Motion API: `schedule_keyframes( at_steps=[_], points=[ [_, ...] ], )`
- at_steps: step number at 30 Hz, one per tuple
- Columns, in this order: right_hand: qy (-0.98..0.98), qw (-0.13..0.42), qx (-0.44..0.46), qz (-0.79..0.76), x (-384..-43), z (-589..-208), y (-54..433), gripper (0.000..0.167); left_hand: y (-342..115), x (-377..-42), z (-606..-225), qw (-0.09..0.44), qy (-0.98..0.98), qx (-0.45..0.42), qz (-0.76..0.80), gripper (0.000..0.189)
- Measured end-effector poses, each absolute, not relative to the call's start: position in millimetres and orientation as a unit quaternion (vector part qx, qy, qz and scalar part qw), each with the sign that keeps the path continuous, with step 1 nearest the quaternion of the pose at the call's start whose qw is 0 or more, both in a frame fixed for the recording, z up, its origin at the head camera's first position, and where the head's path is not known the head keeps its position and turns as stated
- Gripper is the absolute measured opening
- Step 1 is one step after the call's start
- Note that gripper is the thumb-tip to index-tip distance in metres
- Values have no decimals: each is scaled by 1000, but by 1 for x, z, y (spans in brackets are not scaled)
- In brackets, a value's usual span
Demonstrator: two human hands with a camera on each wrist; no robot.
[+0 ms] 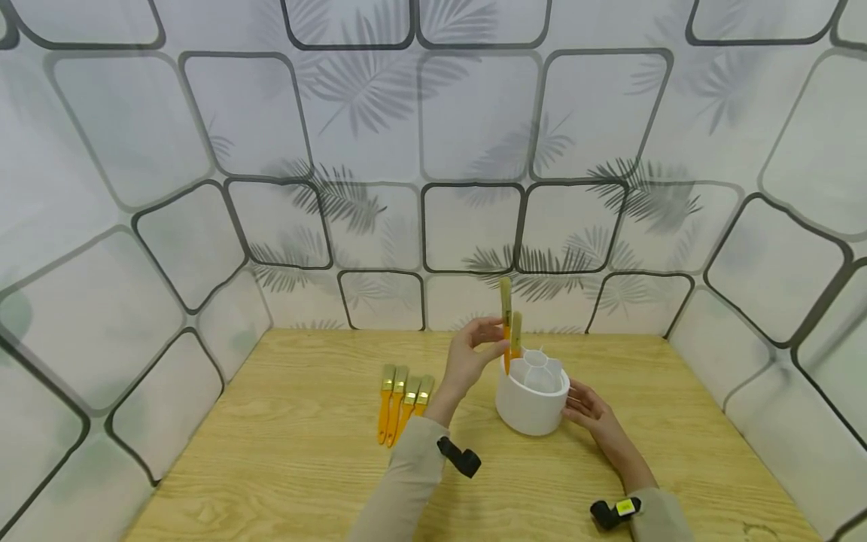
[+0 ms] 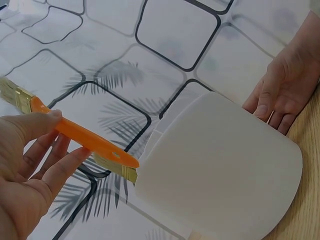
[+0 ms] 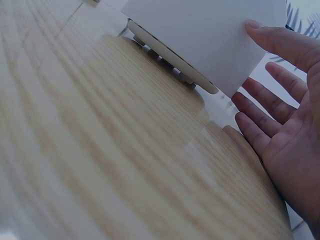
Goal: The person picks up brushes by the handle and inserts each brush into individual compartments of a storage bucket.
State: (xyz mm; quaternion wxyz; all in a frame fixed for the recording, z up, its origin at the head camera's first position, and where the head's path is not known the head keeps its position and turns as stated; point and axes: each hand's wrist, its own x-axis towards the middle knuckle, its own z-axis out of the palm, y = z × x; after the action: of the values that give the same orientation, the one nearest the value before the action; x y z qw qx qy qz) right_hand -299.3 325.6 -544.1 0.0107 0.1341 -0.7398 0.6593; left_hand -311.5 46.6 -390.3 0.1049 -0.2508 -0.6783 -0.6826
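My left hand [image 1: 469,355] pinches a paintbrush [image 2: 85,136] by its orange handle, bristles up, with the handle's end at the rim of a white round holder [image 1: 532,410]. Another paintbrush [image 1: 517,335] stands in the holder on its left side, bristles up; its lower part is hidden by the wall. Inside the holder are white dividers around a central ring. On the holder's right side rests my right hand [image 1: 591,412], its fingers extended and touching the outer wall. The right wrist view shows the thumb [image 3: 280,42] against the white wall.
Several more paintbrushes [image 1: 400,403] with orange handles lie side by side on the wooden table [image 1: 305,452], left of my left forearm. Patterned white sheeting [image 1: 474,226] stands behind and along both sides of the table.
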Motion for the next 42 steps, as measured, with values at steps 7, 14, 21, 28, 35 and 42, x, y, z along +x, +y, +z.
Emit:
schedule_keyframes(
  at_steps=[7, 14, 21, 28, 35, 42],
  points=[
    [-740, 8, 136, 658, -300, -546, 327, 57, 50, -312, -390, 114, -671, -261, -684, 34],
    [-742, 8, 130, 658, -301, -548, 327, 58, 55, -311, -390, 128, -670, -265, -682, 34],
    [-744, 6, 122, 657, -302, -549, 327, 60, 59, -310, -390, 128, -677, -272, -672, 33],
    [-741, 10, 130, 659, -303, -550, 328, 59, 63, -309, -391, 135, -686, -284, -656, 33],
    [-740, 7, 127, 660, -302, -549, 328, 58, 66, -308, -394, 136, -692, -274, -654, 32],
    [-746, 11, 121, 655, -304, -551, 328, 58, 67, -308, -400, 129, -698, -269, -651, 32]
  ],
)
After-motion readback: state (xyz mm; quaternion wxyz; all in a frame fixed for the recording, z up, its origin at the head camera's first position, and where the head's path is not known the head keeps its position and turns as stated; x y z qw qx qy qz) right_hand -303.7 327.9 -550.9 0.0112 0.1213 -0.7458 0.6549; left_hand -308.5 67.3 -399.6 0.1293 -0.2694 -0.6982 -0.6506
